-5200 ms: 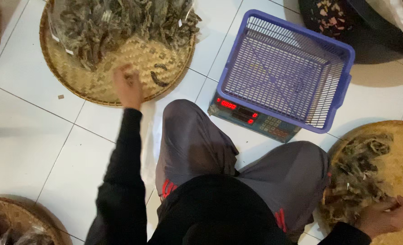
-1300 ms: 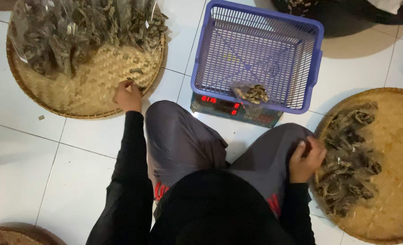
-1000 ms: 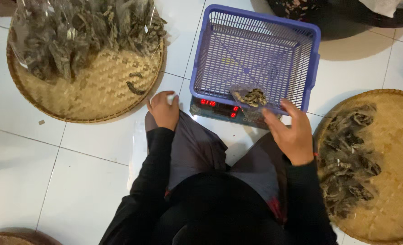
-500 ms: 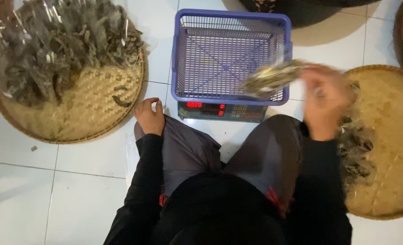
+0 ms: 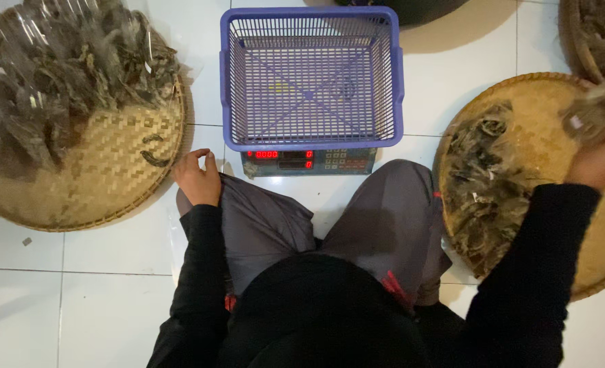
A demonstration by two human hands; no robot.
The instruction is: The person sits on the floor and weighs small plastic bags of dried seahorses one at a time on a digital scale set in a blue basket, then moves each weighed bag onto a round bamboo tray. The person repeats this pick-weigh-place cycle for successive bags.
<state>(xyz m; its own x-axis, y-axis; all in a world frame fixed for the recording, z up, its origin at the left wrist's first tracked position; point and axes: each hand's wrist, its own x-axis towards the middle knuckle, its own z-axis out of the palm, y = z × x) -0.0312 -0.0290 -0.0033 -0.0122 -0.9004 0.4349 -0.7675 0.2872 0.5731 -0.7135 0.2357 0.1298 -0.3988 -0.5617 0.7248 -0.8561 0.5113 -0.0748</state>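
The left hand (image 5: 199,178) rests loosely curled on the left knee, just beside the rim of the left tray (image 5: 105,197), which is heaped at its far side with clear packets (image 5: 64,82) of dried bits. The right hand (image 5: 599,160) is out over the right tray (image 5: 541,102), blurred, gripping a packet (image 5: 588,112) above a loose dried pile (image 5: 486,184). Between the trays a blue basket (image 5: 311,140) sits on a scale (image 5: 309,162) with red digits lit, on the white tiled floor (image 5: 112,286).

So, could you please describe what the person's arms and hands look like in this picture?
Both arms are covered to the wrist by long, plain black sleeves. The left hand is bare, with no glove, ring or watch in view. The right hand is motion-blurred, so only its black sleeve can be made out.
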